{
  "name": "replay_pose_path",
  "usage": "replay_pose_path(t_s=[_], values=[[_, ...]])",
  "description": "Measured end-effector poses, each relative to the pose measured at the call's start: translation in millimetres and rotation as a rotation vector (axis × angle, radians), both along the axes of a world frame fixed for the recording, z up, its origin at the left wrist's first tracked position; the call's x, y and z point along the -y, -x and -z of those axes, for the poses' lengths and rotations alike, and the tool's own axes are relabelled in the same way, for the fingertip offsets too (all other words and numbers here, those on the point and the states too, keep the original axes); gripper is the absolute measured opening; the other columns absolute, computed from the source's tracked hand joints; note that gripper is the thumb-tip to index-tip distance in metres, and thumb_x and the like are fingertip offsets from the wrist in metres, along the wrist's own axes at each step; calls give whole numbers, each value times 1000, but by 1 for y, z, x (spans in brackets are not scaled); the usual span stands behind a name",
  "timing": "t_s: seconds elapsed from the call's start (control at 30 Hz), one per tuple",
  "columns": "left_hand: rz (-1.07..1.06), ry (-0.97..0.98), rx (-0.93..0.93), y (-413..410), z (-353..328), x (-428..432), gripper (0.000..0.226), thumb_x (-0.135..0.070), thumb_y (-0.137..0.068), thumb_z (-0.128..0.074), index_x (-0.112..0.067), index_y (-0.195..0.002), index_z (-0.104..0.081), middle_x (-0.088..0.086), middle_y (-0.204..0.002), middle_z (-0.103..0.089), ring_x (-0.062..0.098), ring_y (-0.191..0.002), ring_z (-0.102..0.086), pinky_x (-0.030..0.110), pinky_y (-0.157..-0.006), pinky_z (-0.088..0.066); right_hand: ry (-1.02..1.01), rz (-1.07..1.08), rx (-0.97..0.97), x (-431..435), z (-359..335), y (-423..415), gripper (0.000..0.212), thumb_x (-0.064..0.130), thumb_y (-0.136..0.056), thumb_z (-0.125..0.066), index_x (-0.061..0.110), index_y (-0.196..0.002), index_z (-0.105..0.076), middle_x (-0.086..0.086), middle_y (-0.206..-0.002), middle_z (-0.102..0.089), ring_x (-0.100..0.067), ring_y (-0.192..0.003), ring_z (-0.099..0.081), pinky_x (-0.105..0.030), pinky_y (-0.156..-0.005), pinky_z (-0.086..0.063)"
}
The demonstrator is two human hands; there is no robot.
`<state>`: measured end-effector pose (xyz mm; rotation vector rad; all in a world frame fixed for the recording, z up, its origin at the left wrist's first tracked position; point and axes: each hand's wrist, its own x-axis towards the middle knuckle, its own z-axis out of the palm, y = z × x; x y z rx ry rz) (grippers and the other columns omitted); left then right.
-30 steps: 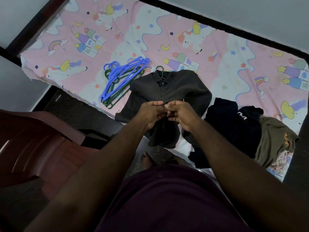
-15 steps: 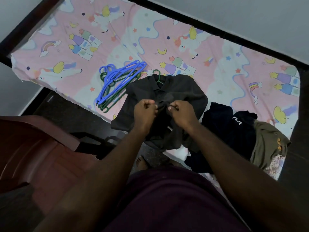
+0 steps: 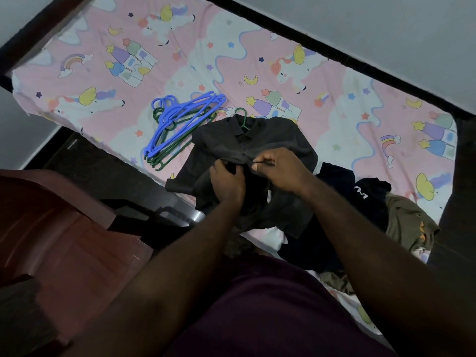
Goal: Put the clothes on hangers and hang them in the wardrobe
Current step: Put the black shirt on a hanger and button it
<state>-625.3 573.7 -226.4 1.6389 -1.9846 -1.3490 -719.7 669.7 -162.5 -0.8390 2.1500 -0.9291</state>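
Note:
A dark grey collared shirt (image 3: pixel 273 136) lies on the bed with a green hanger (image 3: pixel 243 119) inside it, the hook sticking out at the collar. My left hand (image 3: pixel 226 180) grips the shirt's front fabric on the left. My right hand (image 3: pixel 277 167) pinches the front edge of the shirt just to the right of it. A pile of blue and green hangers (image 3: pixel 177 124) lies left of the shirt. More clothes lie to the right: a black garment (image 3: pixel 360 194) and an olive one (image 3: pixel 409 222).
The bed (image 3: pixel 180 60) has a pink cartoon-print sheet and a dark frame against a pale wall. A reddish-brown plastic chair (image 3: pixel 64 228) stands at the lower left by the bed edge. A foot on the dark floor shows below the shirt.
My hands have moved apart a little and further up the shirt front, bunching the fabric. The view has shifted closer over the bed.

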Motion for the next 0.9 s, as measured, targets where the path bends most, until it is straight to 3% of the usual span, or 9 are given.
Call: replay_pose_path(t_s=[0.1, 0.23, 0.33, 0.4, 0.53, 0.67, 0.77, 0.83, 0.9], values=[[57, 179, -57, -14, 7, 19, 16, -20, -94, -56, -8, -86, -62, 10, -88, -63, 25, -84, -58, 33, -74, -39, 36, 16, 41, -3, -2, 5, 6, 15, -89, -69, 16, -86, -74, -2, -87, -74, -16, -85, -69, -31, -80, -51], [117, 106, -154, -33, 4, 27, 19, -16, -91, -60, -12, -73, -54, -6, -64, -51, 2, -59, -45, 19, -58, -35, 82, 145, 173, -7, -6, 15, 8, 14, -91, -67, 11, -89, -73, -5, -87, -74, -11, -80, -68, -25, -79, -52], [270, 52, -76, -29, 2, 13, 10, -17, -88, -64, -13, -78, -63, -4, -70, -62, 7, -66, -55, 20, -62, -42, 103, 197, 301, -5, -7, 15, 10, 14, -92, -67, 14, -84, -72, -1, -84, -72, -7, -78, -66, -23, -78, -52], [305, -31, -60, -19, 0, -2, 15, -24, -88, -66, -9, -91, -67, 3, -85, -70, 14, -78, -63, 25, -72, -47, 104, 160, 344, -2, -7, 13, 11, 14, -92, -67, 15, -82, -72, -3, -84, -73, -9, -78, -65, -29, -81, -53], [47, -203, -144, 4, -12, -16, 31, -34, -86, -63, -11, -108, -63, 6, -108, -69, 22, -99, -64, 40, -90, -51, 98, 110, 371, 0, -7, 5, 10, 15, -91, -67, 12, -84, -73, -13, -88, -74, -14, -78, -66, -36, -85, -55], [-40, -56, -103, 18, -17, -6, 13, -18, -80, -61, -6, -79, -58, 13, -87, -67, 31, -84, -62, 34, -70, -45, 124, 144, 391, -6, -7, 3, 9, 14, -91, -67, 12, -83, -71, -12, -85, -73, -15, -79, -65, -34, -84, -54], [-30, 58, -59, 12, -15, -1, 8, -9, -85, -59, -3, -79, -61, 6, -77, -62, 20, -72, -55, 33, -69, -43, 163, 245, 347, -10, -5, 10, 14, 16, -92, -67, 18, -78, -69, -1, -80, -71, -12, -78, -64, -33, -83, -52], [11, 42, -112, 3, -13, -1, 6, -8, -84, -60, -4, -79, -60, -3, -69, -56, 9, -63, -48, 29, -64, -42, 179, 304, 338, -13, -5, 16, 14, 16, -92, -66, 17, -79, -70, 0, -80, -70, -11, -78, -63, -31, -81, -52], [36, -6, -183, -7, -13, -3, 7, -9, -82, -60, -8, -77, -56, -3, -66, -54, 9, -60, -47, 28, -60, -41, 175, 340, 310, -16, -3, 21, 12, 15, -93, -65, 12, -84, -71, 1, -79, -69, -8, -74, -62, -21, -76, -51]])
